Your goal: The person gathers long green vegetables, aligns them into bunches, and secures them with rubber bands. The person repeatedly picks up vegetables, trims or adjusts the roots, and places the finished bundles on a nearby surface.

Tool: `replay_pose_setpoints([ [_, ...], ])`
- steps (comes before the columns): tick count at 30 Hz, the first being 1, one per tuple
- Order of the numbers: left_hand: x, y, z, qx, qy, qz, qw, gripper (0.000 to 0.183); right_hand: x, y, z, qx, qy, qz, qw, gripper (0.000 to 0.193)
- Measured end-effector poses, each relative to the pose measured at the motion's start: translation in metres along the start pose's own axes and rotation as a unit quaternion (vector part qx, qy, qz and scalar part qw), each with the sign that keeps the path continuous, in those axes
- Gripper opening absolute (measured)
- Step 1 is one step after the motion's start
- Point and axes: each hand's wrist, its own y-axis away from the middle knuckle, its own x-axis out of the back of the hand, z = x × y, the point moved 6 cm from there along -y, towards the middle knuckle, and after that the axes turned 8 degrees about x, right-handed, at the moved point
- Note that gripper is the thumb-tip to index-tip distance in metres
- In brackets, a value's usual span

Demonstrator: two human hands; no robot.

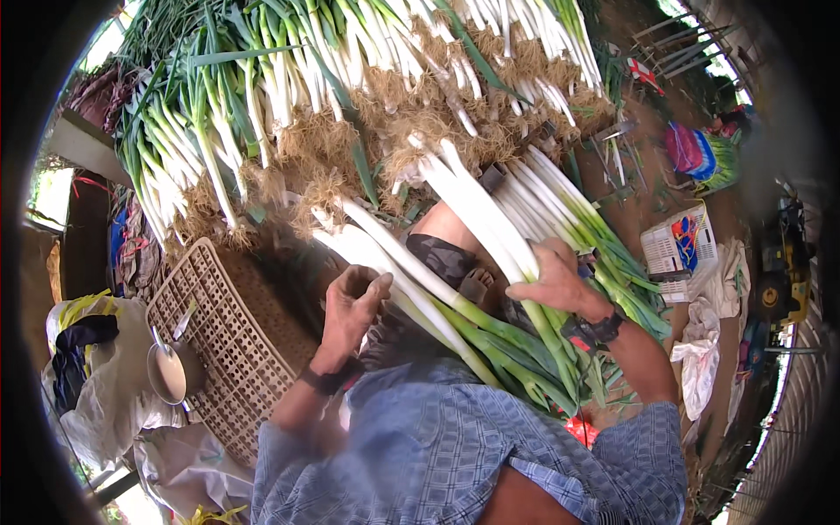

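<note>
My right hand point(556, 282) is closed around thick green onions point(477, 210), whose white stalks slant up to the left and end in tangled roots. More long green onions point(385, 260) lie across my lap, their leaves toward the lower right. Beside their white stalks, my left hand point(354, 306) is curled with thumb and forefinger together; whatever it may pinch is too small to make out. To the right of my right hand rests a row of cleaned white stalks point(542, 197) with green tops.
A large heap of rooted green onions point(289, 79) spreads ahead of me. On my left stand a tan woven plastic crate point(223, 337), a metal pan point(168, 372) and a plastic bag point(105, 402). A white basket point(678, 241) sits at the right, near a bundle wrapped in coloured cloth point(691, 150).
</note>
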Motion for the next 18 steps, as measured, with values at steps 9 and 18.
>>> replay_pose_setpoints([
  [9, -0.008, -0.03, 0.004, 0.016, -0.029, 0.039, 0.999, 0.031, -0.066, -0.037, 0.017, 0.097, 0.024, -0.044, 0.994, 0.06],
  [18, -0.066, -0.022, 0.03, -0.09, 0.121, -0.067, 0.986, 0.02, -0.048, -0.012, -0.016, 0.096, -0.085, -0.016, 0.992, 0.062],
])
